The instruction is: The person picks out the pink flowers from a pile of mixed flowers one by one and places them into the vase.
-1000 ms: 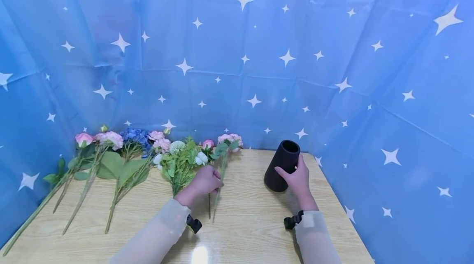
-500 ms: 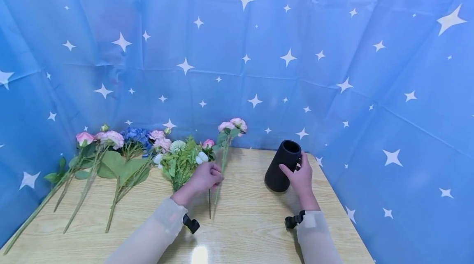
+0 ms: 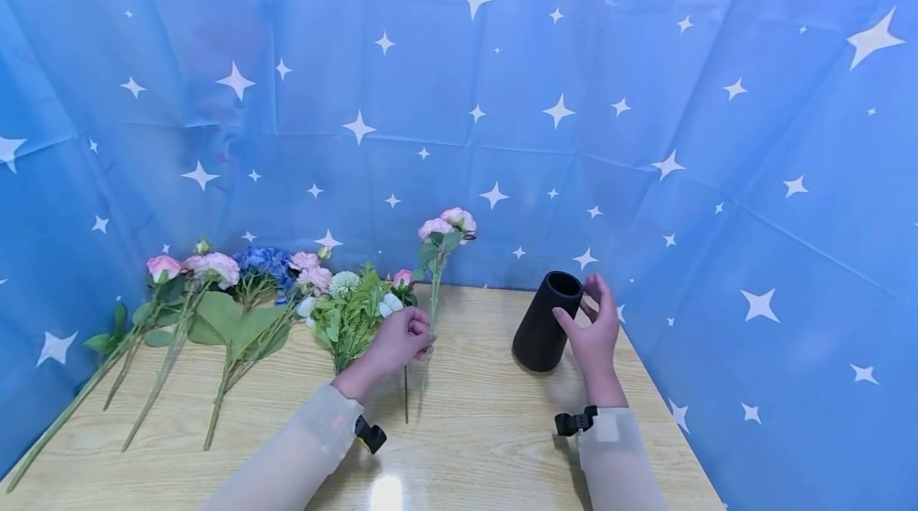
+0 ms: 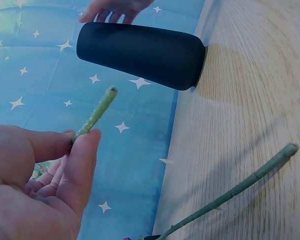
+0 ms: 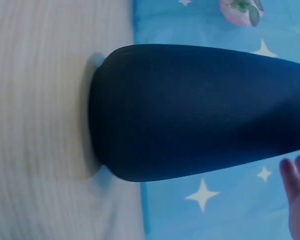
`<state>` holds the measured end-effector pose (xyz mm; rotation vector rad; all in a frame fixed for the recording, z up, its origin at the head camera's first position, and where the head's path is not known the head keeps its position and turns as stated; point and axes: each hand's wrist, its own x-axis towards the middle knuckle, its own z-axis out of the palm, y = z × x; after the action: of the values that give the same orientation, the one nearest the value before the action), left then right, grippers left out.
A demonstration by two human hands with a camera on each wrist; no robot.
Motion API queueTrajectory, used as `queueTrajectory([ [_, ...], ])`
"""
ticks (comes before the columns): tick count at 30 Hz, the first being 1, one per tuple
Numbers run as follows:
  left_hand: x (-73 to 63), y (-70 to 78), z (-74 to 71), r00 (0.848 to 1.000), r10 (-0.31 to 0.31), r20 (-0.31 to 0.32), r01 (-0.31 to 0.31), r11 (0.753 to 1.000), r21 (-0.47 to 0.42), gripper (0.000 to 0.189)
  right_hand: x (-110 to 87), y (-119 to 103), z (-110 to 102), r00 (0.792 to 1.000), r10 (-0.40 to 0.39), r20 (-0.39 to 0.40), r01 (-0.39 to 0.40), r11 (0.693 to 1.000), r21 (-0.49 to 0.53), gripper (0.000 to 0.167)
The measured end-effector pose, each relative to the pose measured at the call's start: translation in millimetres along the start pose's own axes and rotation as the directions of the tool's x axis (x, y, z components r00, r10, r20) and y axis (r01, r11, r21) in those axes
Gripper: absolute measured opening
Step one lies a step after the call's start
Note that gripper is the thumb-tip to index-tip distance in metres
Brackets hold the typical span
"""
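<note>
My left hand (image 3: 402, 340) pinches the green stem (image 4: 97, 114) of an artificial pink peony (image 3: 448, 226) between thumb and fingers. Its two blooms stand upright above the table, and the cut end of the stem pokes out past the fingertips in the left wrist view. A black tapered vase (image 3: 536, 336) stands upright on the table to the right, mouth up. Beside its right side is my right hand (image 3: 597, 336), fingers spread and loosely bent. Fingers show just off the vase wall in the right wrist view; whether the thumb touches it I cannot tell.
Several artificial flowers lie in a row on the left: a blue hydrangea (image 3: 264, 264), a pink rose (image 3: 163, 269), green foliage (image 3: 351, 324) and others. A pink rosebud (image 3: 403, 278) lies by my left hand. A blue starry curtain (image 3: 459, 96) surrounds the wooden table (image 3: 473, 439).
The pink peony has risen from lying on the table to upright in my left hand. My right hand has loosened from the vase and shifted slightly up and right.
</note>
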<state>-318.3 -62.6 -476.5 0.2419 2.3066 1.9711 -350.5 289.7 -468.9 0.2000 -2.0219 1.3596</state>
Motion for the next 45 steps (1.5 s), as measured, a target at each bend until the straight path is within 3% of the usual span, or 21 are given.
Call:
queueTrajectory([
  [6, -2.0, 3.8, -0.9, 0.999, 0.045, 0.015, -0.045, 0.999, 0.013, 0.019, 1.5, -11.2, 1.9, 0.992, -0.094, -0.082, 0.101, 0.991, 0.082, 0.084],
  [11, -3.3, 5.9, -0.5, 0.998, 0.063, 0.029, -0.063, 0.998, 0.017, 0.020, 0.3, -28.6, 7.5, 0.966, -0.201, -0.163, 0.228, 0.959, 0.168, 0.080],
  [14, -3.6, 5.7, -0.8, 0.996, 0.086, 0.033, -0.086, 0.996, 0.019, 0.022, -1.1, -42.6, 13.5, 0.933, -0.287, -0.216, 0.337, 0.908, 0.250, 0.074],
  [18, -2.8, 4.4, -0.8, 0.992, 0.122, 0.034, -0.122, 0.992, 0.011, 0.023, -5.1, -60.7, 25.4, 0.879, -0.411, -0.242, 0.473, 0.814, 0.336, 0.064],
  [20, -2.4, 4.5, -0.7, 0.991, 0.133, 0.032, -0.133, 0.991, -0.002, 0.021, -8.4, -67.1, 32.4, 0.865, -0.448, -0.226, 0.501, 0.792, 0.350, 0.065],
  [22, -2.3, 5.5, -0.4, 0.990, 0.137, 0.030, -0.137, 0.991, -0.011, 0.019, -11.9, -70.3, 39.5, 0.865, -0.459, -0.201, 0.502, 0.790, 0.353, 0.063],
  [26, -4.0, 7.7, 1.2, 0.990, 0.135, 0.038, -0.134, 0.991, -0.025, 0.018, -20.2, -74.5, 50.8, 0.894, -0.426, -0.137, 0.446, 0.828, 0.340, 0.065],
  [31, -6.0, 6.3, 5.0, 0.987, 0.150, 0.054, -0.148, 0.988, -0.033, 0.018, -30.9, -80.7, 57.8, 0.954, -0.296, -0.041, 0.293, 0.904, 0.312, 0.062],
  [35, -6.9, 4.3, 8.2, 0.980, 0.184, 0.083, -0.180, 0.983, -0.044, 0.018, -36.6, -87.5, 63.7, 0.981, -0.189, 0.039, 0.166, 0.929, 0.330, 0.047],
  [40, -6.1, 1.2, 12.2, 0.970, 0.215, 0.117, -0.210, 0.976, -0.052, 0.016, -41.6, -95.4, 72.4, 0.980, -0.063, 0.190, -0.006, 0.940, 0.341, 0.034],
  [45, -5.3, -2.5, 17.0, 0.960, 0.240, 0.144, -0.236, 0.971, -0.048, 0.015, -45.3, -96.3, 80.2, 0.944, 0.077, 0.321, -0.173, 0.944, 0.280, 0.035],
])
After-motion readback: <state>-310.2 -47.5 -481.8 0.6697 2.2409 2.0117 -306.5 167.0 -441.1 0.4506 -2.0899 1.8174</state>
